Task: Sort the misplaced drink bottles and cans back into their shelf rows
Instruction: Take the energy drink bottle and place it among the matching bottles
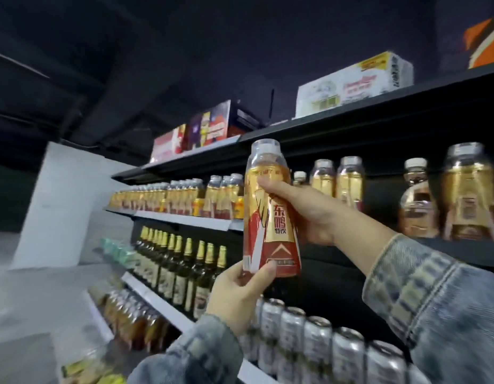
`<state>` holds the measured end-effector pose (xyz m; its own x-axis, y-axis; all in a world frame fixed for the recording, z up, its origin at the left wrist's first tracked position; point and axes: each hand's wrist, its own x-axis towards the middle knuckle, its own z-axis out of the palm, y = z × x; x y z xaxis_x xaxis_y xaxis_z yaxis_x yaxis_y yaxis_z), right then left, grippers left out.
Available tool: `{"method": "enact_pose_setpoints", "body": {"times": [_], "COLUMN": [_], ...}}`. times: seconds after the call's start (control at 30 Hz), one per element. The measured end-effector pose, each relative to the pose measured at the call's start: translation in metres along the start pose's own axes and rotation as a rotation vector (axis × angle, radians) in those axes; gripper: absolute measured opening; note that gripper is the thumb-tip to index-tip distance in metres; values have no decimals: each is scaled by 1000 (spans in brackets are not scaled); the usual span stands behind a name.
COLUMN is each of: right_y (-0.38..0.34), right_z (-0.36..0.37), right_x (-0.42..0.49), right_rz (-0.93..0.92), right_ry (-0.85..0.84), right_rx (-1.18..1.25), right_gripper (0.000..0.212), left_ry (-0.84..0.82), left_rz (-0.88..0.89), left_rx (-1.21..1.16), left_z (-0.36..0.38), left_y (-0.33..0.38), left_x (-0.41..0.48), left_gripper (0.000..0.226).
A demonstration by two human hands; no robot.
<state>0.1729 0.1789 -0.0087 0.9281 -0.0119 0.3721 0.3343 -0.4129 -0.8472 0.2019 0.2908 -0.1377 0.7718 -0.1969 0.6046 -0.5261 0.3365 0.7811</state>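
I hold a gold and red drink bottle (270,209) upright in front of the shelves. My right hand (304,212) grips its middle from the right side. My left hand (240,289) clasps its base from below. Behind it, the upper shelf carries a row of like gold bottles (337,178), with a gap right behind the held bottle. A brownish bottle with a white cap (417,200) stands among the gold ones at the right.
Below runs a row of dark glass bottles with gold foil necks (185,267), and under them silver cans (318,345). Amber bottles (129,317) fill the lowest left shelf. Cardboard boxes (353,84) sit on the top shelf. A white pillar (60,206) stands at the left.
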Motion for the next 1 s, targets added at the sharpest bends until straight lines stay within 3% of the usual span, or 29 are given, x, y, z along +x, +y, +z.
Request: {"method": "enact_pose_setpoints", "body": {"times": [0.1, 0.17, 0.3, 0.47, 0.57, 0.63, 0.8, 0.9, 1.0], "right_y": [-2, -7, -5, 15, 32, 40, 43, 43, 49], "right_z": [53, 77, 115, 154, 171, 179, 190, 193, 195], "right_x": [56, 91, 163, 255, 306, 341, 426, 463, 490], "right_rz": [-64, -72, -92, -121, -149, -174, -167, -164, -157], "right_ry": [138, 184, 253, 325, 340, 350, 449, 514, 594], "right_rx": [-8, 8, 25, 21, -29, -60, -181, -228, -259], "right_gripper": [62, 57, 55, 74, 50, 42, 69, 77, 73], "left_ry": [-90, -124, -127, -149, -175, -195, -263, -342, -404], "left_rz": [-17, -62, -139, -140, -85, -65, -54, -23, -2], "left_rx": [53, 44, 55, 55, 163, 195, 259, 322, 326], "left_z": [-63, -94, -146, -203, -236, -255, -289, -302, -310], "left_y": [-2, -5, -26, -67, -99, -116, -142, -154, -164], "left_x": [39, 69, 131, 207, 255, 288, 371, 416, 445], "left_gripper": [43, 54, 31, 18, 25, 17, 12, 30, 12]}}
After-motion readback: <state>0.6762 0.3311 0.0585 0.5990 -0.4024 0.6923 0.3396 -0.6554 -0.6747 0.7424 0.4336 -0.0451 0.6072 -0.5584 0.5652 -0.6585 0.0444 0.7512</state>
